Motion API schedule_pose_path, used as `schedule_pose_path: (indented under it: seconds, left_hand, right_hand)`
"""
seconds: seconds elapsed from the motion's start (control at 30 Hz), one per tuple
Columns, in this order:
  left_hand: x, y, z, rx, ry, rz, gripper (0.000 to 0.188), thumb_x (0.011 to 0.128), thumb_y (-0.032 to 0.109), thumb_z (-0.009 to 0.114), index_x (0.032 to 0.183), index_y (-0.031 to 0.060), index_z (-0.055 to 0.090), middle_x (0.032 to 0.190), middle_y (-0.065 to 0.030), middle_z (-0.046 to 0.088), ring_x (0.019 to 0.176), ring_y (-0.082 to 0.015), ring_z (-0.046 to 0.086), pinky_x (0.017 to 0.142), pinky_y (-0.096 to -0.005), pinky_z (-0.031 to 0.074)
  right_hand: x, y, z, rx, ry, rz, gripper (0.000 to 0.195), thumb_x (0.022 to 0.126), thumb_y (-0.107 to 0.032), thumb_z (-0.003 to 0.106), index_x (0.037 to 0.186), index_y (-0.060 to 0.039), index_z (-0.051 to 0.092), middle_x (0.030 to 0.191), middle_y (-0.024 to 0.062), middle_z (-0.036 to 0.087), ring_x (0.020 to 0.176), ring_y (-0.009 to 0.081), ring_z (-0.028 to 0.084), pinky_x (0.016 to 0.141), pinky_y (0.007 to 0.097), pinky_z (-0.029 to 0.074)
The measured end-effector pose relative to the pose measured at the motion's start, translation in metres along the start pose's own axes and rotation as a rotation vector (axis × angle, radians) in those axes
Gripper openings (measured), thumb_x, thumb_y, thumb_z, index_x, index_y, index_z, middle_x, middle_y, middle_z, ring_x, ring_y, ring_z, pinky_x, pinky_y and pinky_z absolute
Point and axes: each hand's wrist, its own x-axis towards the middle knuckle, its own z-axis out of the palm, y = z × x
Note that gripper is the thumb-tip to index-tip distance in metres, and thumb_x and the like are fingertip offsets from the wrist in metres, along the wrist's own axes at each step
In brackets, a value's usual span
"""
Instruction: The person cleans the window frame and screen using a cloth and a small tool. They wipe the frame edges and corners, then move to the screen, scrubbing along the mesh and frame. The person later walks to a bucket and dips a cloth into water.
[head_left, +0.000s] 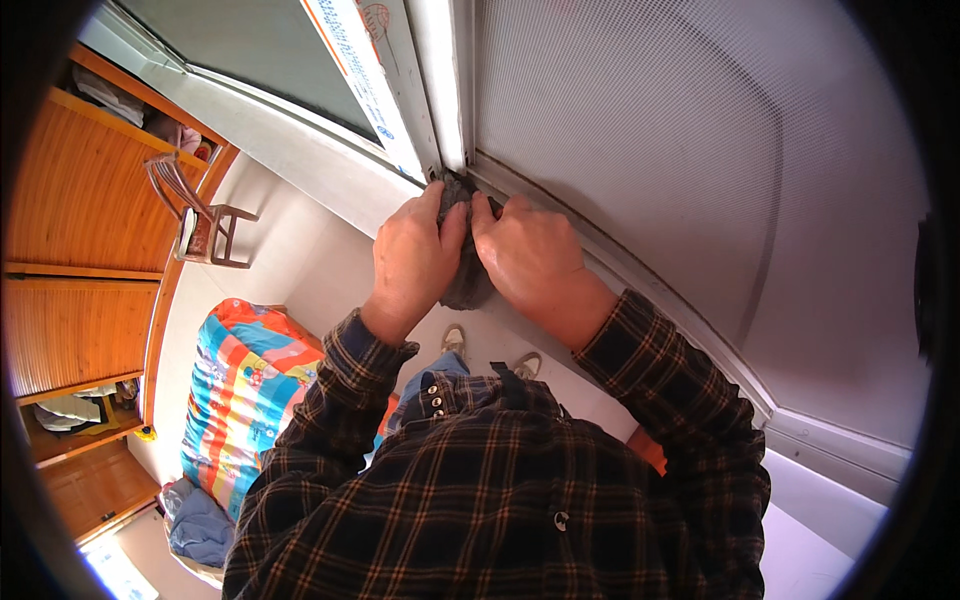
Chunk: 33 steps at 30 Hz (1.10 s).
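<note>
A dark grey cloth (469, 277) hangs bunched between my two hands over the window sill, its lower end dangling. My left hand (415, 251) pinches it between thumb and fingers, close to the end of a white window frame post (397, 97) that carries a printed protective strip. From the other side, my right hand (529, 240) grips the same cloth, its fingers curled near the bottom corner of the mesh window screen (622, 112). The cloth's upper part touches the window track (540, 199); my fingers partly hide that spot.
A wooden chair (202, 232) stands at the left before a wooden wardrobe (90, 195) with open shelves. Below it lies a bed with a colourful quilt (247, 375). Blue clothing (199, 525) is heaped in a container at lower left. My shoes (454, 339) are on the pale floor.
</note>
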Motion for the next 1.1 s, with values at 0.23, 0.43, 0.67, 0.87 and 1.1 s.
schedule_pose_path:
  seconds: [0.23, 0.43, 0.67, 0.87, 1.1]
  left_hand:
    - [0.003, 0.008, 0.005, 0.117, -0.106, -0.005, 0.029, 0.09, 0.022, 0.05, 0.105, -0.0007, 0.058, 0.088, -0.0199, 0.063, 0.081, -0.0393, 0.06, 0.071, -0.0473, 0.048]
    - [0.003, 0.005, 0.006, 0.008, -0.151, -0.006, 0.033, 0.088, 0.02, 0.049, 0.109, -0.0037, 0.059, 0.09, -0.022, 0.064, 0.085, -0.04, 0.061, 0.074, -0.0465, 0.049]
    - [0.006, 0.017, 0.007, -0.036, -0.256, -0.02, 0.038, 0.085, 0.019, 0.048, 0.112, -0.0051, 0.06, 0.089, -0.0255, 0.064, 0.085, -0.0423, 0.061, 0.076, -0.0469, 0.048]
    - [0.006, 0.042, 0.014, -0.013, -0.466, 0.07, 0.027, 0.085, 0.021, 0.048, 0.089, -0.004, 0.058, 0.078, -0.0258, 0.062, 0.079, -0.0435, 0.061, 0.07, -0.0515, 0.047]
    - [-0.023, 0.098, 0.045, 0.012, -0.634, 0.149, 0.023, 0.085, 0.018, 0.051, 0.085, -0.0055, 0.054, 0.076, -0.0281, 0.059, 0.077, -0.0475, 0.057, 0.065, -0.052, 0.045]
  right_hand:
    - [-0.004, 0.002, -0.001, 0.046, 0.007, -0.005, 0.025, 0.08, -0.009, 0.06, 0.101, 0.005, 0.061, 0.072, 0.0163, 0.062, 0.062, 0.0263, 0.066, 0.048, 0.0343, 0.052]
    - [-0.009, 0.007, 0.001, 0.077, 0.009, 0.026, 0.034, 0.08, -0.011, 0.058, 0.111, 0.0025, 0.059, 0.07, 0.0155, 0.061, 0.061, 0.0287, 0.065, 0.049, 0.0378, 0.051]
    - [-0.021, 0.01, 0.002, 0.087, 0.005, 0.081, 0.037, 0.08, -0.013, 0.059, 0.115, -0.0011, 0.058, 0.07, 0.0146, 0.061, 0.062, 0.029, 0.064, 0.05, 0.0388, 0.051]
    - [-0.058, 0.025, -0.009, 0.125, 0.064, 0.078, 0.041, 0.073, -0.008, 0.064, 0.111, 0.0069, 0.059, 0.071, 0.0143, 0.062, 0.063, 0.0252, 0.064, 0.051, 0.0345, 0.052]
    - [-0.13, 0.048, -0.029, 0.134, -0.024, 0.197, 0.045, 0.074, -0.007, 0.06, 0.118, -0.0008, 0.057, 0.075, 0.0103, 0.064, 0.069, 0.0235, 0.063, 0.051, 0.035, 0.051]
